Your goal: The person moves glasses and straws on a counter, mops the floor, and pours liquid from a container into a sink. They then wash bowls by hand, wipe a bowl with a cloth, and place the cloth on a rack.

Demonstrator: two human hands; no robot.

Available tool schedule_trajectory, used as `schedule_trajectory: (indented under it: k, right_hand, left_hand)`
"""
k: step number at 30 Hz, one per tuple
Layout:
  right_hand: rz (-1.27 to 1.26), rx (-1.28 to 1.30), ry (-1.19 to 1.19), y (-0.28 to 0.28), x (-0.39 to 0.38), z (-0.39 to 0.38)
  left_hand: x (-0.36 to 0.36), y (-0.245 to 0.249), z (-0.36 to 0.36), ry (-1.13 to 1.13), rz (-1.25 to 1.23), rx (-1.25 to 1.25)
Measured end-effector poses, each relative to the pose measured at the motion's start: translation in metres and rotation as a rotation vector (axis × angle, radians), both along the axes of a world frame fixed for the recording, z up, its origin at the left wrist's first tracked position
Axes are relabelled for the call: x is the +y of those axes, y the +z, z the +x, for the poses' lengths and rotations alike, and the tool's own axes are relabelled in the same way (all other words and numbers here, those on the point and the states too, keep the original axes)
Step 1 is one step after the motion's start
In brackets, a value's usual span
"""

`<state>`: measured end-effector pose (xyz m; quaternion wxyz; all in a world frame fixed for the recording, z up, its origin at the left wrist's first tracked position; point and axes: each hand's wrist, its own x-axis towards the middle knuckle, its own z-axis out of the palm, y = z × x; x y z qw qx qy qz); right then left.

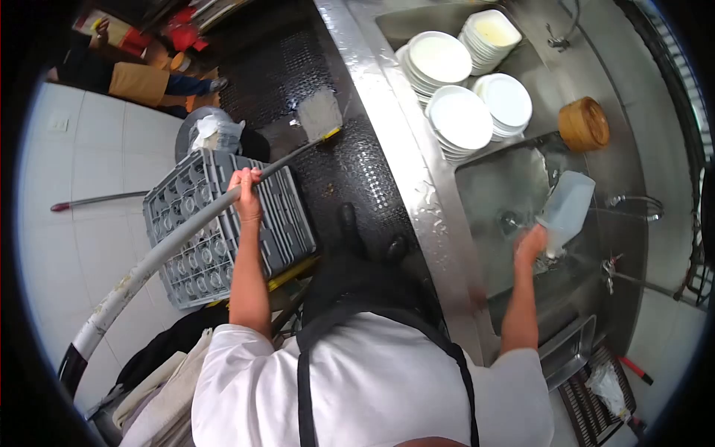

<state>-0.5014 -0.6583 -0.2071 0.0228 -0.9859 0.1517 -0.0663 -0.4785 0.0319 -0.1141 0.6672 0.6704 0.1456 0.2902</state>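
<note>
My left hand (246, 194) is wrapped around the long grey handle of a broom (167, 249). The broom's far end has a yellow strip and a pale, bristle-like patch (320, 115) on the dark wet floor. Over the sink basin (484, 216), my right hand (530, 244) grips a translucent white plastic pitcher (570, 205), which lies tilted near the water. Its grip is partly hidden by my fingers. Stacks of white plates (459, 119) stand in the neighbouring basin, beyond the pitcher.
Grey glass racks (194, 246) full of glasses are stacked at my left. A round wooden container (584, 124) sits on the sink's edge, near a tap (633, 201). A metal pan (570, 350) is at the near right. Another person (141, 82) stands at the far left.
</note>
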Motion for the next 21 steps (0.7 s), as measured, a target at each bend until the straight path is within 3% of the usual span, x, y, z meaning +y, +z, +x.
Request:
schedule_trajectory:
  k: [1, 3, 5, 7, 10, 13, 14, 17, 20, 21]
  right_hand:
    - [-0.069, 0.142, 0.028, -0.014, -0.004, 0.0]
    - [-0.05, 0.277, -0.148, -0.094, -0.023, -0.006]
    - [-0.085, 0.671, 0.083, -0.063, 0.003, -0.001]
    - [0.105, 0.531, 0.181, -0.011, 0.035, -0.007]
    - [0.247, 0.465, 0.153, 0.004, 0.058, -0.022]
    - [0.303, -0.004, -0.229, 0.005, 0.067, -0.046]
    - [0.292, -0.368, -0.345, 0.027, 0.079, -0.039]
    - [0.806, -0.498, -0.672, 0.028, 0.061, -0.037]
    - [0.893, -0.521, -0.693, 0.037, 0.056, -0.046]
    - [1.033, -0.593, -0.692, 0.04, 0.058, -0.052]
  left_hand:
    - [0.004, -0.005, 0.002, -0.032, 0.012, 0.043]
    - [-0.002, 0.002, 0.006, -0.002, 0.064, 0.091]
    - [0.0, -0.002, 0.016, 0.022, -0.01, 0.036]
    - [0.007, -0.007, 0.023, -0.04, 0.027, -0.012]
    - [0.004, 0.0, 0.034, -0.047, 0.041, 0.014]
    - [0.013, 0.0, 0.045, -0.086, 0.01, 0.001]
    - [0.012, 0.002, 0.05, -0.072, 0.014, -0.013]
    - [0.017, 0.008, 0.057, -0.017, -0.015, -0.01]
    - [0.025, 0.008, 0.075, 0.0, -0.014, -0.025]
    - [0.03, 0.008, 0.078, -0.004, 0.003, -0.026]
